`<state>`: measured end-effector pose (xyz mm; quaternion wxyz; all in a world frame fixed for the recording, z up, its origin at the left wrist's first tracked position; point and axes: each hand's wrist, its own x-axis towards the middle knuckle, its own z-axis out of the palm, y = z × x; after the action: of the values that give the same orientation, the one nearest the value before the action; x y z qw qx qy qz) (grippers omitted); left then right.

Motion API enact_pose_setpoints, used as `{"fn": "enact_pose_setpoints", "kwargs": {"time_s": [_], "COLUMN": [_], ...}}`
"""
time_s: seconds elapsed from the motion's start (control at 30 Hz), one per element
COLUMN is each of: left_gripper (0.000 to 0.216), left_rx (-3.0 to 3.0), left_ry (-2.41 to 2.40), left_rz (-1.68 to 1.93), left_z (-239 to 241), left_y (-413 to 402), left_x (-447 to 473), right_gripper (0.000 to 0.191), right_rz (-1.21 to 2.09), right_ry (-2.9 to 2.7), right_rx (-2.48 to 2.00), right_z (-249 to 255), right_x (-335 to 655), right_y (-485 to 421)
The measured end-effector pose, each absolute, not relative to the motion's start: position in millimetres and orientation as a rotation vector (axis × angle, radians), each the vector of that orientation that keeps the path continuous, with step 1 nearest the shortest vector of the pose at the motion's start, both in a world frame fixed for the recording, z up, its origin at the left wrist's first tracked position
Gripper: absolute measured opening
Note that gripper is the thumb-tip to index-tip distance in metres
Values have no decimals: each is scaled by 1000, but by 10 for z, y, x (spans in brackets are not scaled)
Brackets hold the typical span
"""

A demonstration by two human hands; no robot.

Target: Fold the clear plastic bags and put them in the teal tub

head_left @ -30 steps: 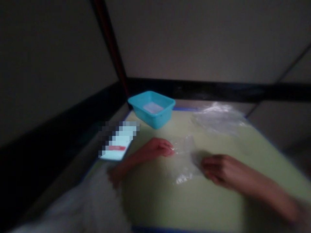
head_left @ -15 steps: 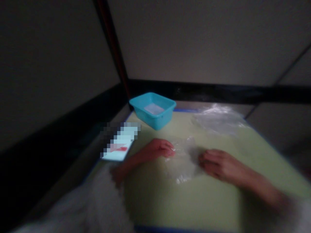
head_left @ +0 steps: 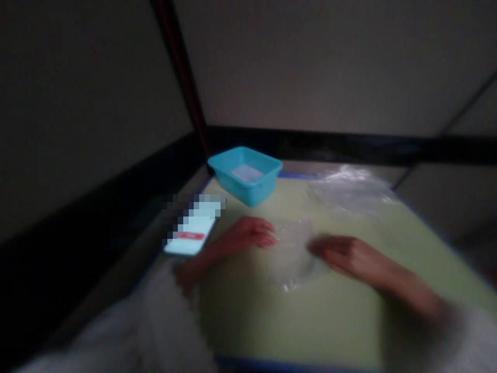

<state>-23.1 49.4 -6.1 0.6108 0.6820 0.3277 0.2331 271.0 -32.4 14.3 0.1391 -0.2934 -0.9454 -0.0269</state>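
Observation:
A small clear plastic bag (head_left: 292,254) lies flat on the yellow-green table, between my two hands. My left hand (head_left: 254,232) is at its left edge, with the fingers curled and closed on the film there. From the right, my right hand (head_left: 341,255) reaches to the bag's right edge. Its fingertips are smeared by motion, so I cannot tell whether they grip the film or only touch it.
A turquoise plastic basket (head_left: 250,194) stands at the table's far left corner, with a pale flat item (head_left: 246,172) inside. More clear plastic (head_left: 353,191) is heaped at the back right. A lit phone (head_left: 188,244) lies at the left edge. Walls enclose the table's left and back.
My right hand has moved left, closer to the bag, and its fingers have straightened. The left hand has shifted slightly up and left. The bag has stayed nearly in place.

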Motion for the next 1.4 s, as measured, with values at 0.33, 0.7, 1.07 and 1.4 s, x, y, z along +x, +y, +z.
{"fn": "enact_pose_setpoints", "kwargs": {"time_s": [0.33, 0.7, 1.07, 1.4], "left_gripper": [24, 26, 21, 11], "left_rx": [1682, 1670, 1550, 1543], "left_ry": [984, 1019, 1117, 1207], "left_rz": [498, 532, 593, 621], "left_z": [-12, -77, -116, 46], "left_y": [485, 520, 544, 463], "left_x": [-228, -206, -188, -90], "right_gripper": [27, 25, 24, 33], "right_rz": [116, 756, 1070, 940], "right_ry": [-2711, -2282, -1709, -1508], "right_rx": [-936, -1241, -1342, -1459], "right_z": [190, 272, 116, -10], "right_x": [2687, 2612, 2467, 2440], "right_y": [-338, -191, -54, -9]}}
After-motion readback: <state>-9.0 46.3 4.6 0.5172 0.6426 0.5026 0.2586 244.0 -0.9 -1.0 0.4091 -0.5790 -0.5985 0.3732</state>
